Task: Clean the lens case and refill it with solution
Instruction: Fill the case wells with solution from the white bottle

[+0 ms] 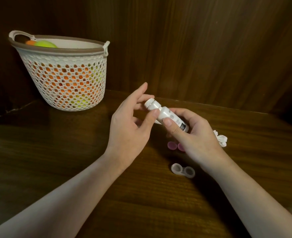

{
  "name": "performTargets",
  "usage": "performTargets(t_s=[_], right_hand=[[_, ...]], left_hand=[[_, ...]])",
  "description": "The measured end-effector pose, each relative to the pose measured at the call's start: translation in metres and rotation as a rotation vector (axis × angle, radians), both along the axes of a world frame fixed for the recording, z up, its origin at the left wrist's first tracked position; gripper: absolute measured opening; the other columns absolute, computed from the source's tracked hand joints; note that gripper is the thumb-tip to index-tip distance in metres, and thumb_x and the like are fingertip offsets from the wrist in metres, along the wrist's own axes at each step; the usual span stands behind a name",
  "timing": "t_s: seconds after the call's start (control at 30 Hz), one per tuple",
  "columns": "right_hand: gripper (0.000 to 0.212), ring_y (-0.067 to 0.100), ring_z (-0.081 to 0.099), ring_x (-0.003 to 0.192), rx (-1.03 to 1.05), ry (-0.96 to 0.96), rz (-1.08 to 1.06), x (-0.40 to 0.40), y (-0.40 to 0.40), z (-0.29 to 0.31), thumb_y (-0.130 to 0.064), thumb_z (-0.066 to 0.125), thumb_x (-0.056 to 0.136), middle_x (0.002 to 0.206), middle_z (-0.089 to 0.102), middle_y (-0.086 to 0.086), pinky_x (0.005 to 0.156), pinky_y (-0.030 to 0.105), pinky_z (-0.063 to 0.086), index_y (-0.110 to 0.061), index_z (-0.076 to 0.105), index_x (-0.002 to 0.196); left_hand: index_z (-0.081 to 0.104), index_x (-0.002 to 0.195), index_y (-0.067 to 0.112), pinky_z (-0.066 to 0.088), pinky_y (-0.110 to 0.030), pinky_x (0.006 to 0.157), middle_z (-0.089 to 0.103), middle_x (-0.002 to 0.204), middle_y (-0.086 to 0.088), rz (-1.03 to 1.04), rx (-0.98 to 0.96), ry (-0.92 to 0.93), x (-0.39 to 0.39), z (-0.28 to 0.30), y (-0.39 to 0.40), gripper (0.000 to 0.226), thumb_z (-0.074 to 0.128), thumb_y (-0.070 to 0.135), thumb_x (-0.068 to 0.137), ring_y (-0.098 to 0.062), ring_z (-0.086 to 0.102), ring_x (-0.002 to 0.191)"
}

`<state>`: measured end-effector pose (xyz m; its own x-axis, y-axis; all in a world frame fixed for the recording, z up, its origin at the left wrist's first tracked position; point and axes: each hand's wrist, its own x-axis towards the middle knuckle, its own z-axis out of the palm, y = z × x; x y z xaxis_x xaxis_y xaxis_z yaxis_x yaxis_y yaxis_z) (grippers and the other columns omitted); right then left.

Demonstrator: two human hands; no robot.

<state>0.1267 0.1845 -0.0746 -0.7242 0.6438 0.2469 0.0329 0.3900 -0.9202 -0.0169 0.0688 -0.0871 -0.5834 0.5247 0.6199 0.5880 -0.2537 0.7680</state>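
solution bottle (pixel 166 115) sits tilted in my right hand (pixel 193 134), cap end pointing up and away toward the basket (pixel 64 78), my grip there closed around its labelled body with the thumb pressed on the near side. my left hand (pixel 129 127) is at the white cap (pixel 151 104): thumb tip against the neck just below it, a finger curled over its far side, the remaining fingers loose and spread, so that grip is a light pinch on the cap and not a full fist. whether the cap is loosened i cannot tell.

lens case (pixel 183 170) lies on the desk (pixel 73 160) nearer to me than the bottle, under my right wrist and apart from both hands, both wells uncovered. two pink lids (pixel 172 145) rest between the case and the bottle, one partly hidden by my right hand. crumpled white tissue (pixel 221 139) lies right of the bottle, just past my right hand.
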Motion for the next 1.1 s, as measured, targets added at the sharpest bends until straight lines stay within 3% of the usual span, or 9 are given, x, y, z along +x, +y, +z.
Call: performTargets(t_s=[0.1,0.2,0.37,0.57,0.7,0.77,0.93,1.0,1.1], right_hand=[[0.046,0.012,0.078,0.086,0.048,-0.06,-0.011,-0.001,0.0,-0.002,-0.068,0.069,0.086,0.102,0.076,-0.019,0.061,0.022,0.062,-0.05,0.065,0.129],[0.057,0.011,0.078,0.086,0.125,-0.119,-0.008,-0.002,0.0,-0.005,-0.069,0.061,0.092,0.1,0.076,-0.021,0.07,0.031,0.068,-0.042,0.06,0.142],[0.063,0.007,0.076,0.082,0.179,-0.118,-0.018,-0.002,-0.001,-0.007,-0.067,0.053,0.094,0.092,0.075,-0.011,0.065,0.018,0.059,-0.034,0.06,0.147],[0.065,0.007,0.073,0.075,0.192,-0.101,-0.003,-0.001,0.0,-0.009,-0.061,0.051,0.097,0.087,0.072,-0.01,0.065,0.019,0.055,-0.026,0.06,0.15],[0.055,0.008,0.074,0.076,0.202,-0.092,-0.003,-0.001,0.001,-0.012,-0.054,0.053,0.104,0.087,0.072,-0.01,0.066,0.019,0.057,-0.024,0.061,0.149],[0.052,0.009,0.074,0.078,0.195,-0.088,0.0,-0.001,0.003,-0.013,-0.052,0.055,0.105,0.089,0.072,-0.01,0.067,0.021,0.059,-0.026,0.061,0.149],[0.039,0.01,0.076,0.086,0.236,-0.064,0.011,0.0,0.001,-0.013,-0.057,0.055,0.105,0.1,0.073,-0.018,0.073,0.03,0.065,-0.04,0.059,0.14],[0.03,0.01,0.076,0.085,0.244,-0.05,0.012,0.002,0.0,-0.011,-0.058,0.058,0.103,0.106,0.071,-0.024,0.069,0.027,0.065,-0.047,0.057,0.131],[0.032,0.009,0.077,0.086,0.212,-0.016,-0.025,0.006,-0.001,-0.004,-0.058,0.066,0.098,0.111,0.07,-0.017,0.061,0.019,0.061,-0.048,0.055,0.126]], left_hand=[[0.055,0.152,0.02,0.06,-0.019,0.095,0.069,0.142,0.006,-0.006,0.016,-0.029,0.0,0.0,0.0,0.059,0.074,0.021,0.097,0.0,0.065,0.126],[0.061,0.148,0.017,0.06,-0.023,0.097,0.071,0.141,0.002,-0.006,0.02,-0.011,0.002,-0.001,0.001,0.052,0.073,0.02,0.098,-0.003,0.068,0.125],[0.065,0.143,0.017,0.063,-0.021,0.088,0.074,0.132,0.003,0.08,0.013,0.135,0.002,0.0,0.001,0.045,0.073,0.02,0.099,-0.002,0.071,0.118],[0.066,0.142,0.014,0.063,-0.019,0.08,0.077,0.123,0.002,0.141,0.008,0.243,0.005,0.0,0.001,0.043,0.073,0.019,0.1,-0.002,0.073,0.11],[0.067,0.141,0.016,0.064,-0.024,0.065,0.069,0.111,0.017,0.16,-0.01,0.251,0.009,0.001,0.001,0.042,0.073,0.019,0.1,-0.003,0.077,0.087],[0.066,0.142,0.016,0.063,-0.024,0.063,0.072,0.112,0.014,0.161,-0.01,0.268,0.009,0.001,0.001,0.042,0.072,0.019,0.1,-0.003,0.076,0.081],[0.064,0.143,0.012,0.063,-0.019,0.08,0.076,0.129,-0.003,0.125,0.036,0.298,0.007,-0.001,0.003,0.042,0.07,0.015,0.102,-0.005,0.073,0.112],[0.06,0.147,0.012,0.062,-0.02,0.088,0.073,0.134,-0.005,0.083,0.039,0.295,0.008,-0.002,0.005,0.044,0.067,0.016,0.103,-0.009,0.072,0.119],[0.045,0.159,0.019,0.054,-0.029,0.11,0.058,0.155,0.0,-0.06,-0.018,0.303,0.011,-0.004,0.005,0.055,0.061,0.024,0.106,-0.008,0.054,0.143]])
